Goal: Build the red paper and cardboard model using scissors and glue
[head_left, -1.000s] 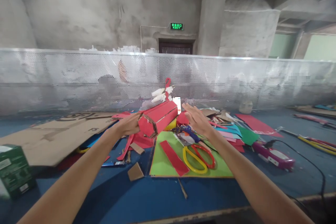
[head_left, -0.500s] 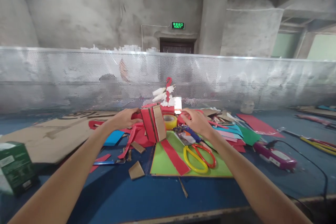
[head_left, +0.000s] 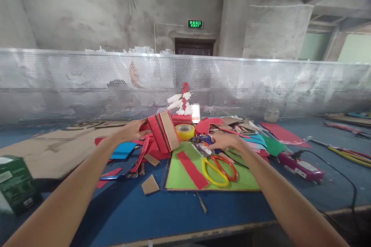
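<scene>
My left hand [head_left: 135, 130] is closed on the left side of a box-like cardboard piece [head_left: 164, 133], with red faces and a bare brown strip, held tilted above the table. My right hand [head_left: 224, 141] is over a blue-handled tool [head_left: 219, 152], its fingers apart and reaching left. Whether they touch the tool is hidden. In front of that hand, scissors [head_left: 216, 175] with yellow and red-orange handles lie on a green sheet [head_left: 181, 181], beside a red paper strip [head_left: 193, 170]. A yellow tape roll [head_left: 185, 132] stands between the box piece and the right hand.
Behind is a red stand with white flowers [head_left: 183, 104]. Paper scraps [head_left: 257, 141] pile at the right, near a purple device [head_left: 301, 168] with a black cable. A large cardboard sheet [head_left: 58, 150] and a green box [head_left: 17, 183] lie left. A perforated metal screen [head_left: 232, 85] stands behind.
My right hand has moved from the red paper down and right to the blue-handled tool. The box piece in my left hand has tilted and shifted slightly left, off the red strip.
</scene>
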A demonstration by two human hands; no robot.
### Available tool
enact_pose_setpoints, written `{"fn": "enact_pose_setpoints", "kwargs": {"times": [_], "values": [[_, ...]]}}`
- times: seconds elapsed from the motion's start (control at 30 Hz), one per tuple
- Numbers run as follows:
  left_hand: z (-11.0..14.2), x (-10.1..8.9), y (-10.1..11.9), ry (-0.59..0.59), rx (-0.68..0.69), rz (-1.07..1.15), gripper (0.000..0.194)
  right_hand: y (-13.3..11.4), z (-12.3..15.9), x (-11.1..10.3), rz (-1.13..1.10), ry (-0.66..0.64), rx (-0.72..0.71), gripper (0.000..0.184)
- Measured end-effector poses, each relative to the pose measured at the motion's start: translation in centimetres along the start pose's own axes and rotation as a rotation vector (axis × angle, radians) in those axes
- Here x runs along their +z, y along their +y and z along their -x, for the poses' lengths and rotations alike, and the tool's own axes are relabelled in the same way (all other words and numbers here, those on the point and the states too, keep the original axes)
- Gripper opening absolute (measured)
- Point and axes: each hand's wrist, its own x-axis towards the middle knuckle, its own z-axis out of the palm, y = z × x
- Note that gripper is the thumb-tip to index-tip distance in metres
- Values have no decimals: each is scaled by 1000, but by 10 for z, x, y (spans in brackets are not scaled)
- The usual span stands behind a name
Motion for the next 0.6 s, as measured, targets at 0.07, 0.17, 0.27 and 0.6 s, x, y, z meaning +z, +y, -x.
{"fn": "enact_pose_setpoints", "kwargs": {"times": [0.07,0.17,0.27,0.6], "values": [[0,-1,1,-3,12,2,60,0,-1,-2,-13,27,-1,35],[-1,1,0,21,1,-6,60,2,-1,-8,-18,128,-16,26],[-4,4,-3,59,-47,-35,62,5,0,-12,-179,247,-44,23],[-7,8,-1,62,-113,-148,63,-5,1,0,-1025,337,-426,31]]}}
